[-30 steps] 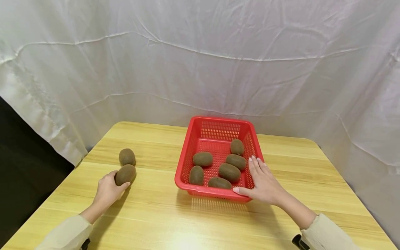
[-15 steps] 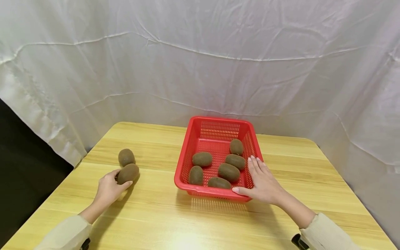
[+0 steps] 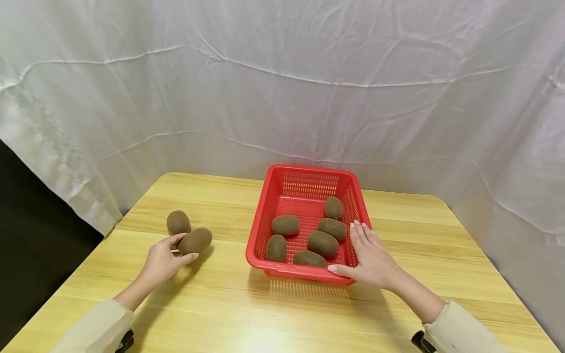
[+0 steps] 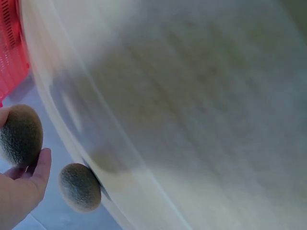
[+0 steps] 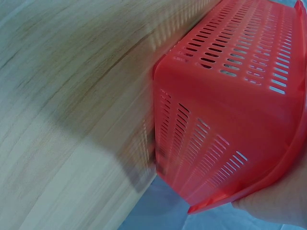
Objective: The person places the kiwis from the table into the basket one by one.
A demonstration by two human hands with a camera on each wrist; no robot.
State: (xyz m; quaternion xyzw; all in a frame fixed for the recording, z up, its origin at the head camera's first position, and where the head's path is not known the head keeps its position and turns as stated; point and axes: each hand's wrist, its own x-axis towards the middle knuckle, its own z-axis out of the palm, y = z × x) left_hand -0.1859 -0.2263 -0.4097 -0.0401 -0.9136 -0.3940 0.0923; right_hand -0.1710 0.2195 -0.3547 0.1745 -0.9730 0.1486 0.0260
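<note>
In the head view my left hand [image 3: 163,260] pinches a brown, fuzzy kiwi [image 3: 196,240] between thumb and fingers, just above the table. Another kiwi [image 3: 178,222] lies right behind it; the left wrist view shows the held kiwi [image 4: 21,135] and the loose kiwi [image 4: 80,187] apart. A red plastic basket [image 3: 255,235] with slotted walls stands right of centre and holds several kiwis [image 3: 323,243]. My right hand [image 3: 375,260] rests on the basket's near right corner, fingers straight along the rim and thumb on the front edge. The right wrist view shows the basket's outer walls [image 5: 225,100] and part of that hand.
The wooden table [image 3: 229,304] has rounded far corners. A pale cloth curtain [image 3: 282,98] hangs behind it and along the sides. At the left edge there is a dark area [image 3: 35,255].
My left hand has moved right with the kiwi, away from the kiwi behind it, and the held kiwi has risen slightly. My right hand and the basket stay in place.
</note>
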